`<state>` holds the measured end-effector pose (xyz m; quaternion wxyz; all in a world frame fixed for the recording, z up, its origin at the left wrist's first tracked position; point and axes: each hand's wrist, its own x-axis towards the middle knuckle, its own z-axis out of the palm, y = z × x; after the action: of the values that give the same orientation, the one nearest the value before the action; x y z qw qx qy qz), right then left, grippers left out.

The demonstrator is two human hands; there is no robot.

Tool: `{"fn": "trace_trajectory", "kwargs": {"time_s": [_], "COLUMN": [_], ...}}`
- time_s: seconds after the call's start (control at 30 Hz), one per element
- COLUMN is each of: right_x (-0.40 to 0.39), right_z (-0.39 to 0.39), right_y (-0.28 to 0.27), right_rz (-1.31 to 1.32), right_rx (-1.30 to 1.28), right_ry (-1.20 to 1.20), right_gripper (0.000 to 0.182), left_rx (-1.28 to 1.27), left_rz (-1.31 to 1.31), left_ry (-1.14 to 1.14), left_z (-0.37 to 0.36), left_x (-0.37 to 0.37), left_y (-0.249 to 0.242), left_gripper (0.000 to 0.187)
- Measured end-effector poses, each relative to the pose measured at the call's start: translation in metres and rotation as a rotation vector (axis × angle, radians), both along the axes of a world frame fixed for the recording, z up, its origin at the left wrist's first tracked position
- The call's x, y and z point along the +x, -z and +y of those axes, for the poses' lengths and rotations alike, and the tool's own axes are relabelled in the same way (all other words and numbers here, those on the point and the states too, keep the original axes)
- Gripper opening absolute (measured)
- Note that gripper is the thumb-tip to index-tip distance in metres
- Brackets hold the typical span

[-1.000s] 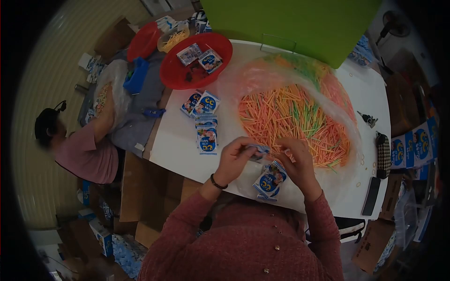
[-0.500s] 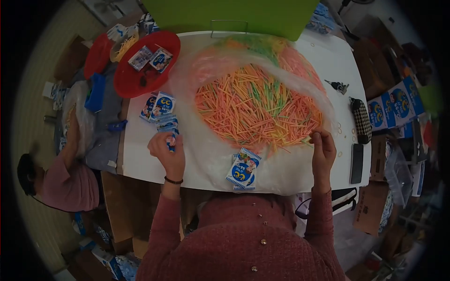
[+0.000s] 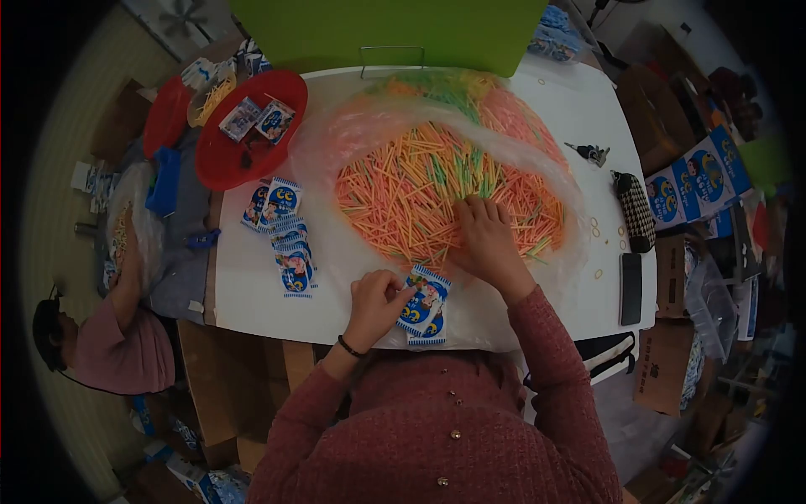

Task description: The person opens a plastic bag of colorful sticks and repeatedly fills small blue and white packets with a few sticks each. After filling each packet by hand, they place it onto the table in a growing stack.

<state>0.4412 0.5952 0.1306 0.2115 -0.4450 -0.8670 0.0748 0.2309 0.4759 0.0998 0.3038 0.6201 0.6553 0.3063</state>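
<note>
Right hand (image 3: 489,238) rested on near part of pastel sticks (image 3: 403,185), fingers bent toward eleven o'clock; grip on any stick hidden, could not tell. Sticks lay jumbled in translucent plastic bag (image 3: 323,134) on surface (image 3: 248,281), one o'clock from left hand (image 3: 375,304), farther off. Left hand, half curled, had blue-and-white packets (image 3: 422,309) at three o'clock, hold unclear; upper packet's long axis ran one to seven.

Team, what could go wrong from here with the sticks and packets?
1. Right hand is at a loose jumble of thin sticks: it may pick up too many or snap some.
2. The overlapping packets by the left hand lie near the table edge: a nudge might drop one.
3. The plastic bag gapes wide: sticks could spill.
</note>
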Motion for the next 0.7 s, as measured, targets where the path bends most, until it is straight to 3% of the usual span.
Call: {"fn": "trace_trajectory", "kwargs": {"time_s": [0.17,0.23,0.37,0.43,0.57,0.63,0.67,0.7], "right_x": [0.002,0.007,0.01,0.005,-0.002,-0.005,-0.002,0.002], "right_z": [0.003,0.006,0.009,0.002,-0.004,-0.003,0.0,0.004], "right_y": [-0.003,0.006,0.018,0.014,0.026,0.03,0.033,0.034], "right_rz": [-0.176,-0.16,-0.241,-0.256,-0.255,-0.253,-0.252,-0.11], "right_rx": [-0.032,0.056,0.181,0.167,0.249,0.221,0.226,0.158], "right_ry": [-0.047,-0.125,-0.108,-0.042,-0.008,0.044,0.048,0.033], "right_gripper": [0.057,0.039,0.025,0.017,0.015,0.016,0.016,0.016], "left_rx": [0.008,-0.006,0.004,0.263,0.38,0.078,0.083,0.012], "left_rz": [0.011,0.053,0.088,0.3,0.253,-0.251,-0.251,-0.677], "left_ry": [-0.021,0.015,0.069,0.091,0.027,-0.127,-0.124,-0.154], "left_z": [-0.001,-0.001,0.001,-0.001,0.001,0.0,0.002,0.004], "left_x": [0.0,0.0,-0.001,0.0,0.004,-0.001,-0.003,-0.005], "left_y": [0.007,0.01,-0.001,-0.016,-0.032,-0.022,-0.018,-0.018], "left_gripper": [0.024,0.023,0.021,0.016,0.011,0.01,0.01,0.014]}}
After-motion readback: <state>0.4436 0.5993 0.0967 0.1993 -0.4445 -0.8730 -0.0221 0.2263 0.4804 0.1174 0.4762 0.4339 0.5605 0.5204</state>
